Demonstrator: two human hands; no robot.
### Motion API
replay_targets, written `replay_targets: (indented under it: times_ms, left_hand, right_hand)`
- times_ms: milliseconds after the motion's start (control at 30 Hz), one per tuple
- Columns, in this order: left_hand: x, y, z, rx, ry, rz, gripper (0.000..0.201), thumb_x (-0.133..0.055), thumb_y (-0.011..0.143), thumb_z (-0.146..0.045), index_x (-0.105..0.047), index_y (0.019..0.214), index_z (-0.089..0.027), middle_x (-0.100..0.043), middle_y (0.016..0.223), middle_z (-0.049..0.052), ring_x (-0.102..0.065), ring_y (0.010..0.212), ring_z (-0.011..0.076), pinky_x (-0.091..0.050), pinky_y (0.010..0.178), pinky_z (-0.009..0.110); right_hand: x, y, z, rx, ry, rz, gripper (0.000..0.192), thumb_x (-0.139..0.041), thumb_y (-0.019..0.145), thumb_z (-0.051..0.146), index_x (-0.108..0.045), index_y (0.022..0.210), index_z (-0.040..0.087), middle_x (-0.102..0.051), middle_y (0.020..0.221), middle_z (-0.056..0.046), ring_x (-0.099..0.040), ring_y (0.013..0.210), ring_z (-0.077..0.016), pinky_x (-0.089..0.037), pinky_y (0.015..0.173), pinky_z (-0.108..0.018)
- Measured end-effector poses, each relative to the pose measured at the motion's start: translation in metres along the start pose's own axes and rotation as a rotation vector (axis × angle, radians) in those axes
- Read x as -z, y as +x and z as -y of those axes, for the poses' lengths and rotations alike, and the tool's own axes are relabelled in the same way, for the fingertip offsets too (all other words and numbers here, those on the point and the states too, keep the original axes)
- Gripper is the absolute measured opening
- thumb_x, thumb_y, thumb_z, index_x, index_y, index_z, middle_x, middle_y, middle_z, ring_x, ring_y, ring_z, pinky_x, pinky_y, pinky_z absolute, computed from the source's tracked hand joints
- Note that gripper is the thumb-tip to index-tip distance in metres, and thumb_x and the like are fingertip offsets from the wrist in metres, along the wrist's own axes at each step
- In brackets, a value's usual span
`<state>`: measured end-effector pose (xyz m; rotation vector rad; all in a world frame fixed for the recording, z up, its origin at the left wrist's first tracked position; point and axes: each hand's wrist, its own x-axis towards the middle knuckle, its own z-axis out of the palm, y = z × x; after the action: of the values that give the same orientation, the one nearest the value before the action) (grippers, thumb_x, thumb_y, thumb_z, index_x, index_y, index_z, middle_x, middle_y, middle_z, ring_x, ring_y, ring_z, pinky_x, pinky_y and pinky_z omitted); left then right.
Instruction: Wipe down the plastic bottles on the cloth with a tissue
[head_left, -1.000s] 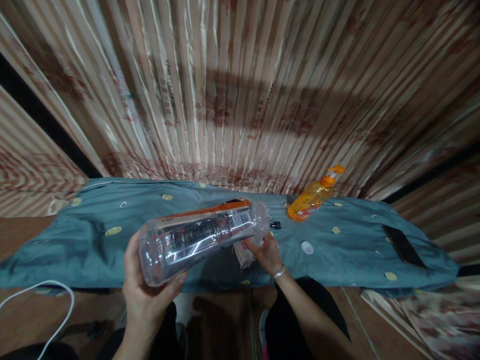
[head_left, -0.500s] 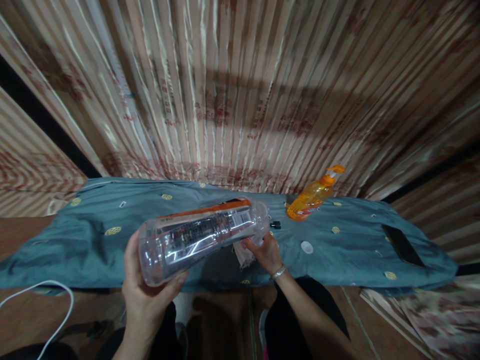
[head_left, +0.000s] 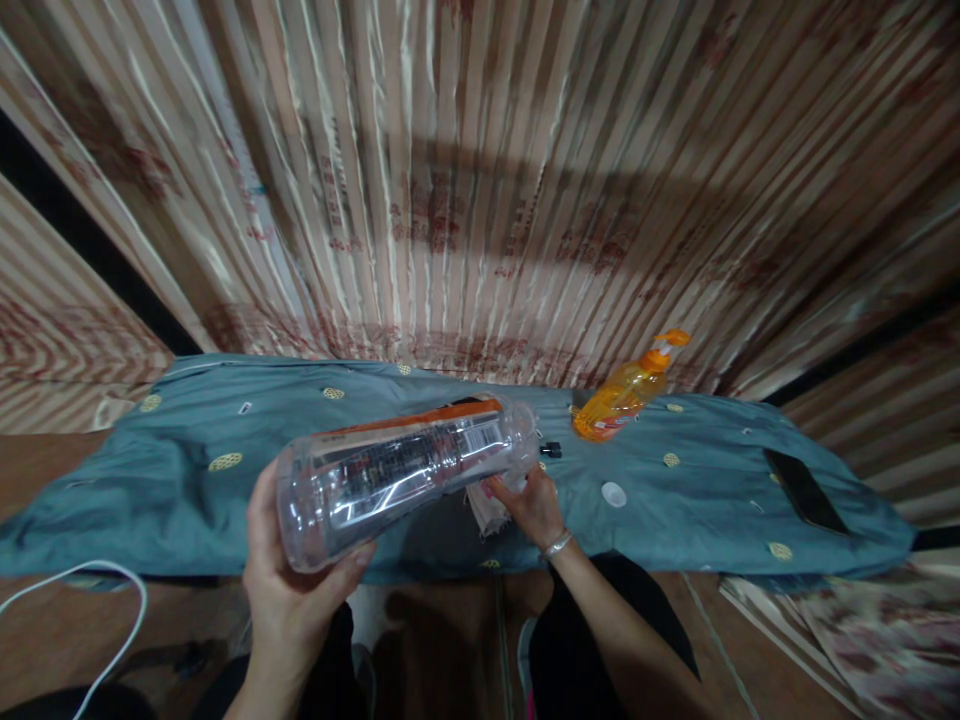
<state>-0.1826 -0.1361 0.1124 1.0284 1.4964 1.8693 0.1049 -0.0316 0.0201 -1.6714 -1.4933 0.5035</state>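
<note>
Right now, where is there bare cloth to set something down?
Teal cloth lies bare left of the held clear bottle, and between the white disc and the dark slab. It is crowded near the right hand, black piece and pump bottle.

Big bottle [head_left: 416, 465]: tilted, fills the span between the left fingers [head_left: 262, 510] and right fingers [head_left: 538, 498], blocking a straight pass.
Left side: bare counter [head_left: 157, 495] left of the left fingers; a white cable [head_left: 145, 605] loops lower left.
Under the bottle's neck: a pale cloth [head_left: 489, 514], just beside the right fingers.
Beyond the right fingers: a small black object [head_left: 551, 450], near; farther right, the upright pump bottle [head_left: 619, 400].
Right lane: bare counter past a flat white cap [head_left: 613, 495] to the phone [head_left: 806, 490], well apart from the right fingers.
Far side: the curtain [head_left: 480, 220] blocks reach.
</note>
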Motion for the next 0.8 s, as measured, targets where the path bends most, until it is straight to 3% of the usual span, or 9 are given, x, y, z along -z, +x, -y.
replay_targets:
  times_ms: [200, 367, 800]
  left_hand:
    - [0.005, 0.004, 0.009, -0.027, 0.015, 0.023, 0.123, -0.122, 0.067, -0.062, -0.07, 0.175, -0.034, -0.08, 0.178, 0.015, -0.078, 0.165, 0.0525, -0.065, 0.141, 0.071]
    - [0.002, 0.0, 0.003, 0.004, 0.01, 0.011, 0.122, -0.122, 0.07, -0.062, -0.07, 0.177, -0.035, -0.075, 0.183, 0.017, -0.073, 0.172, 0.0533, -0.058, 0.148, 0.072]
    - [0.0, 0.0, 0.001, 0.018, -0.019, -0.009, 0.124, -0.124, 0.066, -0.061, -0.071, 0.175, -0.034, -0.079, 0.178, 0.016, -0.074, 0.168, 0.0526, -0.059, 0.146, 0.072]
  right_hand:
    - [0.003, 0.001, 0.002, -0.022, 0.034, 0.017, 0.042, -0.105, 0.084, 0.041, -0.083, 0.117, 0.027, -0.099, 0.105, -0.014, -0.099, 0.102, -0.0437, -0.08, 0.089, -0.049]
    - [0.002, 0.0, 0.003, -0.007, 0.04, -0.01, 0.039, -0.106, 0.084, 0.045, -0.084, 0.112, 0.028, -0.098, 0.102, -0.014, -0.099, 0.1, -0.0444, -0.08, 0.088, -0.05]
    - [0.004, 0.002, 0.002, -0.019, 0.043, 0.02, 0.042, -0.109, 0.082, 0.041, -0.084, 0.113, 0.026, -0.096, 0.101, -0.012, -0.098, 0.101, -0.0429, -0.08, 0.088, -0.049]
